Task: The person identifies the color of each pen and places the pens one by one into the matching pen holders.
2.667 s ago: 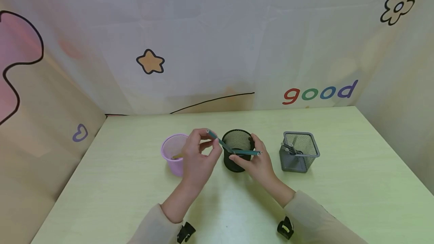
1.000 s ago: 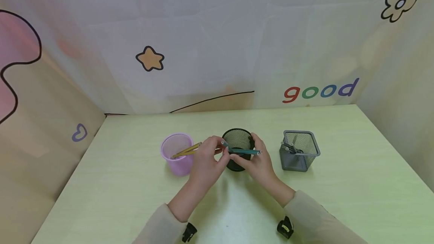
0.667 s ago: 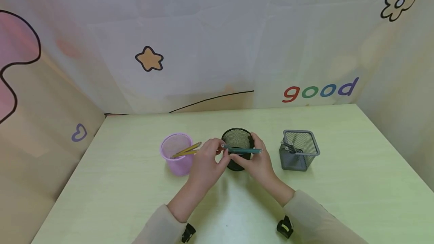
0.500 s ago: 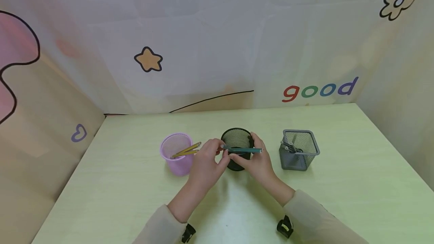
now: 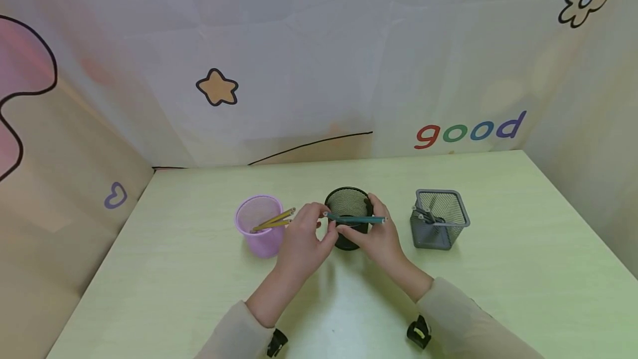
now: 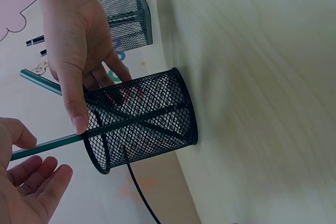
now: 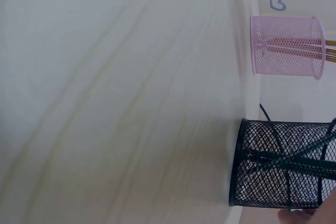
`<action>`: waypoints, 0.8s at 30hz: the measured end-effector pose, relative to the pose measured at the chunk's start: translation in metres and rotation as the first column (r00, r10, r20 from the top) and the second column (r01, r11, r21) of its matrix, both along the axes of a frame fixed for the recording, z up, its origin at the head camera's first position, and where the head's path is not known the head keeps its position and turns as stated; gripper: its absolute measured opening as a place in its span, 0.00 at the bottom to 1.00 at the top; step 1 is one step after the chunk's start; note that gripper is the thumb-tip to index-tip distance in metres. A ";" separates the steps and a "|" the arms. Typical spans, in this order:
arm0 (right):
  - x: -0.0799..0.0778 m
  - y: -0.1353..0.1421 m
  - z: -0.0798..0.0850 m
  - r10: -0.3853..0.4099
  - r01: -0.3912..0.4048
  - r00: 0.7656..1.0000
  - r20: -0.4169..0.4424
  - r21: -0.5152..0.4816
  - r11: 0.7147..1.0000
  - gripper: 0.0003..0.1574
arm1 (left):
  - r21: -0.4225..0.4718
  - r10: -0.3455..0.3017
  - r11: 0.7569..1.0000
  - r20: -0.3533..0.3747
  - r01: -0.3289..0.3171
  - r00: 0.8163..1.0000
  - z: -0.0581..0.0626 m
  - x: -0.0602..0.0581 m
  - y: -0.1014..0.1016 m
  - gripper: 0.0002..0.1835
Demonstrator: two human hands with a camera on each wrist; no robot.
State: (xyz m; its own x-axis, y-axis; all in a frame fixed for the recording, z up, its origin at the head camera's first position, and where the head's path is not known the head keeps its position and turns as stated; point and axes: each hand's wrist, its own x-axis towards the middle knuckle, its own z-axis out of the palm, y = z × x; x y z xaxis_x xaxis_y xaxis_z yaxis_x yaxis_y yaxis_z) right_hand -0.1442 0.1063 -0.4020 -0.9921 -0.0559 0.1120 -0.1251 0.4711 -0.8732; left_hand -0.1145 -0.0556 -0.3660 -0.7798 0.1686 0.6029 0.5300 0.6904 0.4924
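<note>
At the middle of the table stands a black mesh pencil cup (image 5: pixel 349 204), held at its rim by my right hand (image 5: pixel 381 237), thumb in front and fingers around the far side. My left hand (image 5: pixel 306 237) pinches the upper end of a green pencil (image 6: pixel 58 142) whose lower part is inside the cup. Another green pencil (image 5: pixel 366 220) leans out of the cup's right side, past the right hand. Through the mesh in the left wrist view, the two pencils cross. In the right wrist view, only a small part of the right hand (image 7: pixel 320 216) shows.
To the left, a pink mesh cup (image 5: pixel 265 245) holds several yellow pencils (image 5: pixel 274 220). On the right, a grey square mesh holder (image 5: pixel 432 240) contains dark pencils (image 5: pixel 426 216). A printed cloth (image 5: pixel 309 71) hangs behind the table (image 5: pixel 199 292).
My left hand has moved right and down, lowering its green pencil into the black cup, then stayed almost still. The yellow pencils came into view. My right hand kept its hold.
</note>
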 end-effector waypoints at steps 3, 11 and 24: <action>-0.001 0.001 0.001 -0.004 0.004 1.000 0.006 -0.006 1.000 0.59 | -0.009 0.007 1.000 0.006 -0.007 1.000 0.000 0.000 0.000 0.09; -0.005 0.000 -0.001 -0.011 0.011 1.000 0.011 -0.023 1.000 0.62 | -0.044 0.024 0.999 0.084 -0.021 0.996 0.002 0.000 -0.001 0.16; 0.000 0.000 -0.006 -0.044 0.045 0.999 0.016 -0.032 0.998 0.67 | -0.091 0.030 0.996 0.275 -0.005 0.961 -0.005 0.007 -0.008 0.34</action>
